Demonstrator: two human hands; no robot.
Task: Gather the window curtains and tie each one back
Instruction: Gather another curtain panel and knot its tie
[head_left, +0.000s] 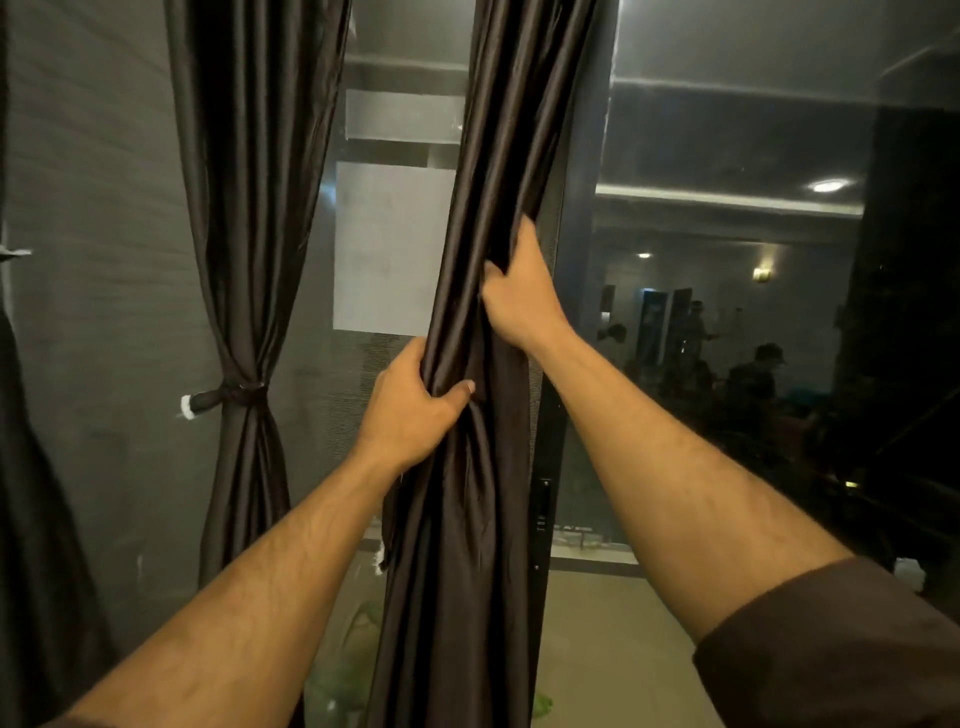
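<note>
Head view: we note the left hand (410, 410) gripping the gathered dark curtain (483, 156), fingers curled round its left edge, thumb on the front. The right hand (519, 291) clutches the same bundle just above, from its right side. Left of both grips hangs a second curtain (249, 182), already cinched by a tie-back (228, 397).

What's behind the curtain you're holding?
Both hands, left and right, grip the dark curtain. Beside it show window glass and a pale sheet on the glass. What lies directly behind the folds is covered.
</note>
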